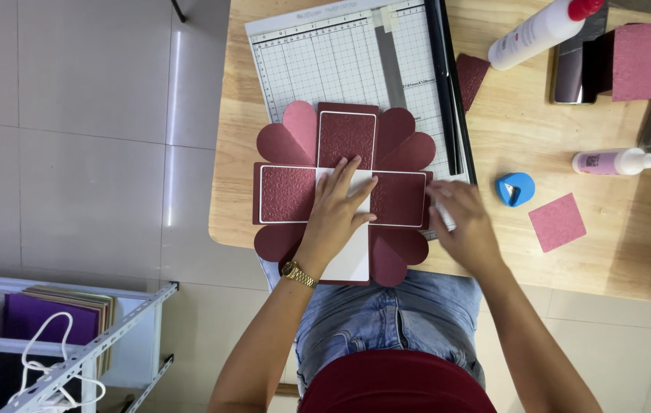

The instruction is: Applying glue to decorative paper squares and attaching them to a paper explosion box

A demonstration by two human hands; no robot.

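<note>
Burgundy cross-shaped card panel [344, 195] lies flat on the tabletop [623, 229] under the left hand [337, 203], grip spread open. Right hand [463, 222], beside it, grip clamped on a white stick [444, 216].

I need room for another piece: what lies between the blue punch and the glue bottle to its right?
In the head view, only bare wooden table lies between the blue punch and the glue bottle.

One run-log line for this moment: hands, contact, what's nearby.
left hand: flat on white panel of maroon card layout | right hand: at layout's right edge, grip unclear | nearby: paper trimmer, blue punch
</note>
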